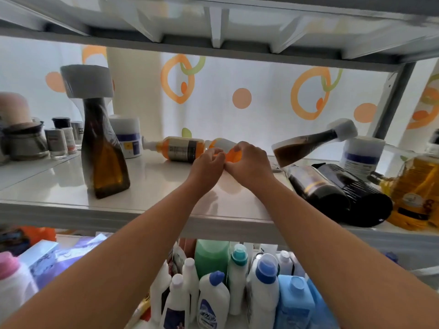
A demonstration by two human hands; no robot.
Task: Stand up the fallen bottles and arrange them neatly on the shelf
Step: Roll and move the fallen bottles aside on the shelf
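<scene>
Left hand, right hand: fingers curled on fallen orange bottle; step, apparently: righting it; next: tip upright on shelf

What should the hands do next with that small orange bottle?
Probably tip the small orange bottle upright where it is: the left hand and right hand both grip it, and it lies on its side on the shelf.

On the white shelf a tall brown glass bottle stands left, an orange plastic pump bottle lies centre-back, a small orange bottle before it between left hand and right hand.
</scene>
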